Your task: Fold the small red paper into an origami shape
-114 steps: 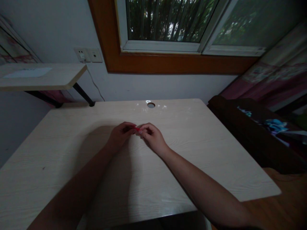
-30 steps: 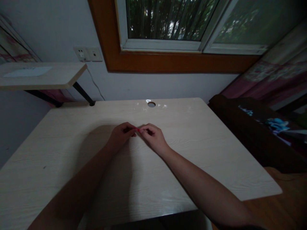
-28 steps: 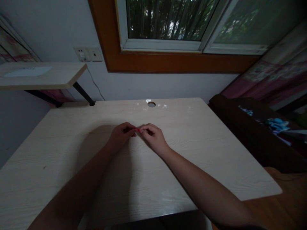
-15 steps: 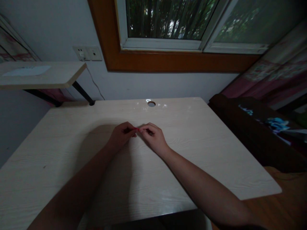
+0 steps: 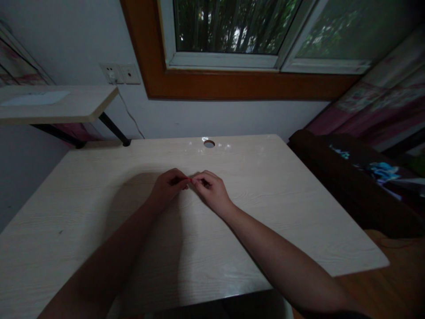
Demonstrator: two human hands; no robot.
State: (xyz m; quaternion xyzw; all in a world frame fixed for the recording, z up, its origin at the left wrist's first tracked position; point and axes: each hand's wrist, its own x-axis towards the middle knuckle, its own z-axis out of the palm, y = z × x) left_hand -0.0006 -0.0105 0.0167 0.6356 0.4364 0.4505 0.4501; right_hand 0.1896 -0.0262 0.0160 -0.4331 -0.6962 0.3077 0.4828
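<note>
Between my fingertips is a small, thin red thing, mostly hidden, its kind too small to make out. My left hand pinches it from the left side with thumb and forefinger. From the right, my right hand closes thumb and fingers on the other end. Both hands meet low over the middle of the pale wood-grain desk, their fingertips almost touching. A shadow falls on the desktop around my left arm.
A raised shelf on black legs stands at the back left, with a white sheet on it. A round cable hole lies near the desk's back edge. Beyond are a wall socket, a window and, at right, dark furniture with cloth.
Both hands keep their pinch on the red thing, in nearly the same place. The whole view has shifted very slightly; nothing else visibly differs.
</note>
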